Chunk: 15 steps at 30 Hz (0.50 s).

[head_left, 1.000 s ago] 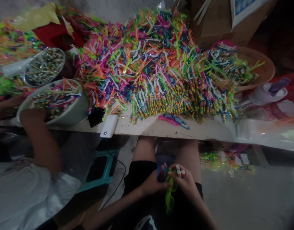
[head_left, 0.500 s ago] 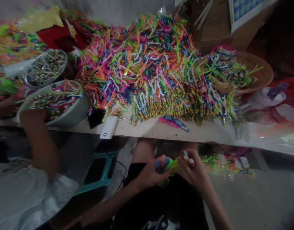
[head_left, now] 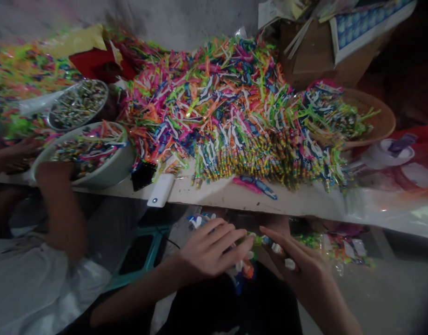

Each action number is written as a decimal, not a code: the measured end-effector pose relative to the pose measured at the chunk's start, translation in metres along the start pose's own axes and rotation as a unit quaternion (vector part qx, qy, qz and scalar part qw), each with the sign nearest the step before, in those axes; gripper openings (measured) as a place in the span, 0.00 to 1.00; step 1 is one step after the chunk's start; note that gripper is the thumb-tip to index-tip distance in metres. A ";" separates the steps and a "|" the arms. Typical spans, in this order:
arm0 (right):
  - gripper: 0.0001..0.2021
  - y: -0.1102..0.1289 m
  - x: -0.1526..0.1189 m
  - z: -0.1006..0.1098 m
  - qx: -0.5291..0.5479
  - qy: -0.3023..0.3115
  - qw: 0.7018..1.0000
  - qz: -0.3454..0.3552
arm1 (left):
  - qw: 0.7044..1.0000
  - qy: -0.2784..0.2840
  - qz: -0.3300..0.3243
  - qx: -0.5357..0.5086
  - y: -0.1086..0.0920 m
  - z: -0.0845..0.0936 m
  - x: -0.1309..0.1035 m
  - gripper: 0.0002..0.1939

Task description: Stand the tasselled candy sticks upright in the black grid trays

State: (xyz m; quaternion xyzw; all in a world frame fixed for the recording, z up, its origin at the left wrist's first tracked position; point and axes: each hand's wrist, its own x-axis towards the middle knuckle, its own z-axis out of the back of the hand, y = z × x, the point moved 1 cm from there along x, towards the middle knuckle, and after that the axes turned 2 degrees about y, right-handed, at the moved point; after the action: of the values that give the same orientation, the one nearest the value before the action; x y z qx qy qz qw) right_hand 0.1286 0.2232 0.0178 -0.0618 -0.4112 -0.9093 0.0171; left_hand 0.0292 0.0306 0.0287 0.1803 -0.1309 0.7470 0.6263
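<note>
Over my lap, my left hand [head_left: 217, 246] curls palm-down around a bundle of colourful plastic strips [head_left: 247, 270]. Blue and white ends stick out past its far side, and orange and blue ones hang below. My right hand [head_left: 304, 267] grips several short sticks with white tips [head_left: 277, 249], its index finger stretched along them. Bright green strips bridge the gap between both hands. Most of the held pieces are hidden by my fingers. Beyond the table edge lies a row of yellow-patterned sticks with strips [head_left: 242, 160], in front of a large mixed pile [head_left: 200, 93].
A white power bank [head_left: 160, 190] and a pink-and-blue tool [head_left: 256, 185] lie near the table edge. At left, a co-worker's arm [head_left: 62, 209] reaches by a white tub [head_left: 105, 174]. An orange basin [head_left: 384, 116] and a cardboard box [head_left: 315, 51] stand right.
My left hand has turned palm-down over the bundle, which now shows on both sides of it. My right hand has shifted right and lower, still gripping the sticks. The view has tilted slightly up.
</note>
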 end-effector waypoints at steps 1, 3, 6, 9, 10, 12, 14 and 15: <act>0.23 0.001 -0.001 0.000 -0.012 -0.006 1.000 0.012 | 1.000 -0.003 -0.002 0.007 0.000 0.001 0.000 0.14; 0.28 0.005 -0.002 0.001 -0.042 -0.014 0.998 0.043 | 1.000 -0.005 -0.003 0.014 -0.001 0.002 -0.001 0.14; 0.34 0.012 -0.003 0.002 -0.073 -0.005 0.994 0.077 | 1.000 -0.015 0.006 0.021 -0.001 0.004 0.000 0.12; 0.36 0.013 -0.001 -0.001 -0.080 0.010 0.992 0.097 | 0.999 -0.035 0.011 0.027 -0.001 0.006 0.004 0.09; 0.35 0.012 0.000 -0.003 -0.083 0.015 0.991 0.108 | 0.999 -0.039 0.011 0.025 0.000 0.006 0.006 0.08; 0.32 0.008 0.002 -0.009 -0.100 0.018 0.986 0.136 | 0.999 -0.041 0.013 0.016 0.002 0.006 0.010 0.08; 0.28 0.002 0.004 -0.017 -0.141 0.004 0.977 0.158 | 0.999 -0.035 0.016 0.006 0.004 0.005 0.011 0.09; 0.25 -0.001 0.005 -0.021 -0.165 -0.009 0.971 0.171 | 0.999 -0.032 0.015 0.003 0.005 0.003 0.011 0.10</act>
State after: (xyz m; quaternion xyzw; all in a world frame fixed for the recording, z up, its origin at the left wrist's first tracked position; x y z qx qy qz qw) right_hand 0.1220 0.2084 0.0041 -0.1412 -0.2393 -0.9476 0.1579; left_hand 0.0232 0.0383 0.0362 0.2044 -0.1512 0.7508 0.6096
